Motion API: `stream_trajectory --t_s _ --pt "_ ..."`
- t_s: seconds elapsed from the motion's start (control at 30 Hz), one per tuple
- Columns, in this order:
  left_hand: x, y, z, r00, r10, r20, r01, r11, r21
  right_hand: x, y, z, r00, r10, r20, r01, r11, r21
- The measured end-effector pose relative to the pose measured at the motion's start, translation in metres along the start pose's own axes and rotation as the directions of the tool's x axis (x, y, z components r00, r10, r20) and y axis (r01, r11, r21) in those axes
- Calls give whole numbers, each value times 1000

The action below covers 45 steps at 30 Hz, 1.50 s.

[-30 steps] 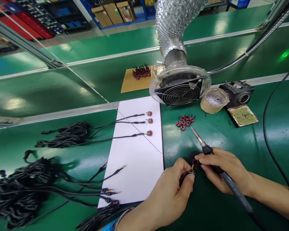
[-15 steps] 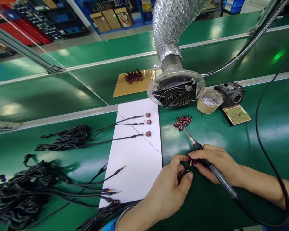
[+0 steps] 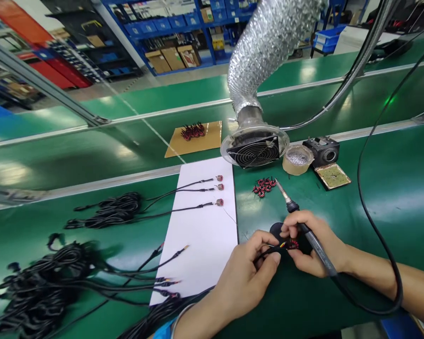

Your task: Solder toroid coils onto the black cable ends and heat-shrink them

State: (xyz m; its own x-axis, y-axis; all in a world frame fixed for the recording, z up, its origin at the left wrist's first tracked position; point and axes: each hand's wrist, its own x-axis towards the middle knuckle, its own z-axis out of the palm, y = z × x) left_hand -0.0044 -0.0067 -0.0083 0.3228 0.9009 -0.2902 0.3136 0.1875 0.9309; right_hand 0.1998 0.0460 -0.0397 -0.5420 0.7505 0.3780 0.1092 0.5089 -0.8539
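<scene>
My left hand (image 3: pixel 245 278) pinches the end of a black cable (image 3: pixel 268 251), whose thin coloured wires poke out past the fingertips. These wires meet a small red-and-black wound ring (image 3: pixel 294 244) held at the fingertips of my right hand (image 3: pixel 327 245). That same hand also grips a soldering iron (image 3: pixel 316 245), its tip pointing away from me, up toward a cluster of similar red-and-black rings (image 3: pixel 264 187). Whether the wires touch the ring is too small to tell. A round black disc (image 3: pixel 276 230) lies on the bench just behind my fingertips.
Above the bench hangs a fume extractor (image 3: pixel 256 153) on a foil duct (image 3: pixel 265 56). Right of it are a round tub (image 3: pixel 297 160) and a sponge tray (image 3: pixel 333 176). A white sheet (image 3: pixel 198 235) bears cable ends; cable bundles (image 3: pixel 42 287) lie left. Brown board (image 3: pixel 212 139) holds more rings.
The ring now shows more clearly at my right fingertips, slightly right of the cable end. My hands have moved a little apart, uncovering the black disc. The camera view has tilted upward.
</scene>
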Motion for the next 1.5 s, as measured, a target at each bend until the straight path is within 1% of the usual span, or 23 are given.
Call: stream_trajectory --t_s 0.03,0.1,0.13,0.17,0.23,0.3,0.37,0.5,0.63,0.77,0.87,0.93,1.07,1.27,1.37,1.5 --pt "-1 0 1 999 32 -11 -32 999 4 -3 -3 1 998 61 29 -64 993 102" --pt "-1 0 2 995 93 -42 -91 995 42 -9 -8 2 984 152 97 -174 940 292" --pt "-1 0 3 991 121 -61 -116 991 73 -11 -10 3 977 177 118 -208 912 352" --pt "-1 -1 3 985 149 -82 -140 984 107 -13 -11 3 974 194 117 -224 900 374" --pt "0 -1 5 969 217 -119 -193 963 186 -14 -12 1 980 189 55 -197 930 310" --pt "0 -2 6 948 288 -137 -244 931 272 -12 -13 -1 989 148 -23 -143 976 162" --pt "0 -3 7 930 343 -134 -281 897 341 -8 -15 -4 993 104 -50 -102 994 35" --pt "-1 -4 8 909 404 -104 -328 845 421 -2 -22 -11 999 49 -2 -49 996 -74" --pt "-1 -5 8 885 463 -55 -379 782 495 0 -23 -15 996 0 86 10 994 -108" --pt "0 -7 8 875 484 -11 -395 726 563 -1 -20 -16 991 -33 128 52 988 -145" --pt "1 -8 9 875 485 -8 -393 719 573 -3 -18 -15 988 -47 145 71 985 -160" --pt "1 -8 9 879 476 -32 -381 740 554 -4 -17 -15 987 -18 157 39 990 -133" --pt "0 -9 10 879 466 -98 -355 778 518 -6 -15 -15 974 115 194 -117 993 -5" --pt "-1 -9 10 879 469 -83 -366 777 513 -4 -17 -10 961 239 139 -249 966 65" --pt "0 -8 10 874 481 -62 -381 760 527 -3 -19 -9 952 270 146 -283 956 78" --pt "0 -9 11 869 493 -49 -393 745 540 -3 -20 -9 954 260 147 -271 961 58"
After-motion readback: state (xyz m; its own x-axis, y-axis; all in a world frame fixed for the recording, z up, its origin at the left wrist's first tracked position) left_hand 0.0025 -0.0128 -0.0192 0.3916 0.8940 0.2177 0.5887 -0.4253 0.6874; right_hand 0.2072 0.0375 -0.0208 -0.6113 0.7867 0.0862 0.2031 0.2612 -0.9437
